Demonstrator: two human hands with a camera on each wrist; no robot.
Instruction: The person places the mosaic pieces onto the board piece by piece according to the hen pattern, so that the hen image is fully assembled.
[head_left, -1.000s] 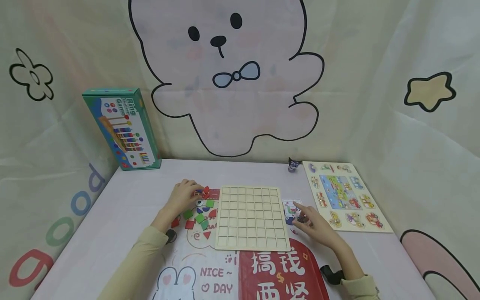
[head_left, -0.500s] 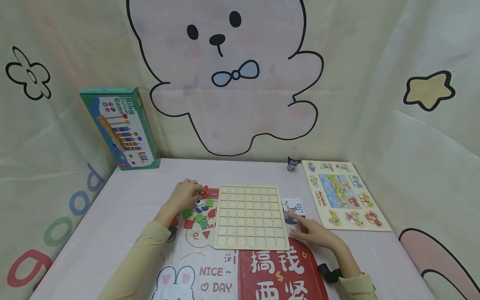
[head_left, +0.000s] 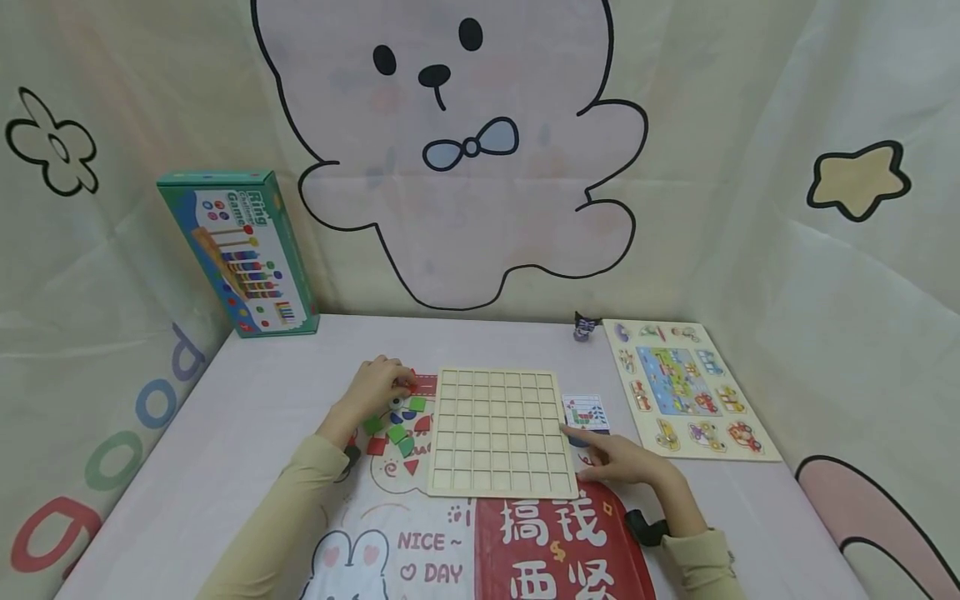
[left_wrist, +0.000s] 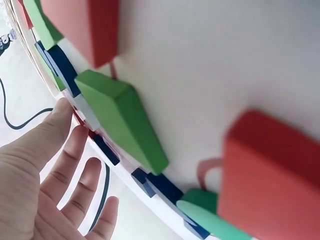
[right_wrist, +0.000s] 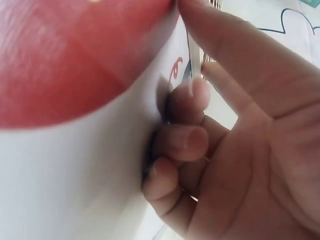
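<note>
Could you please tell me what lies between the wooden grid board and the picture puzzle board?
In the head view, a small printed card lies between the grid board and the puzzle board, with the right hand beside it.

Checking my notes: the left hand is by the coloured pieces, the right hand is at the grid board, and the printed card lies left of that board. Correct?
Not quite: the head view shows the printed card right of the grid board. The left hand and right hand are placed as you say.
</note>
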